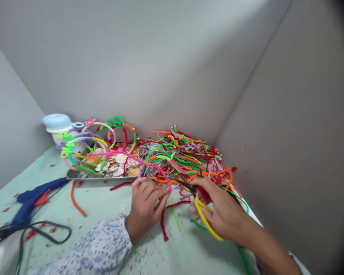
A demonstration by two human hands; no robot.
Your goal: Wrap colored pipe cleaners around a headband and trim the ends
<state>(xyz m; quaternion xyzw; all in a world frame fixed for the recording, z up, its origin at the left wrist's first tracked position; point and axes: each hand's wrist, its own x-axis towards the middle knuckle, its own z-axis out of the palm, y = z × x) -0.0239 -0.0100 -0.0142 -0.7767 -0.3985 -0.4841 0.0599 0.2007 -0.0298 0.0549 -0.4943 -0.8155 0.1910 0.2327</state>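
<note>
My right hand (220, 212) grips a pair of scissors (202, 210) with yellow loop handles and dark blades, which point up and left into a heap of multicoloured pipe cleaners (183, 160). My left hand (146, 208) rests at the heap's near edge, its fingers on a long pink pipe cleaner (149, 164) that runs from the left across a metal tray (103, 177). Red and green strands (169, 214) lie under and between my hands. A floral sleeve (97, 246) covers my left forearm.
A blue hot glue gun (31, 202) lies at the left with its black cord (48, 229) looping forward. A blue-lidded container (57, 124) stands in the back corner. Grey board walls (260, 114) rise behind and right. Red clippings dot the pale green surface (103, 206).
</note>
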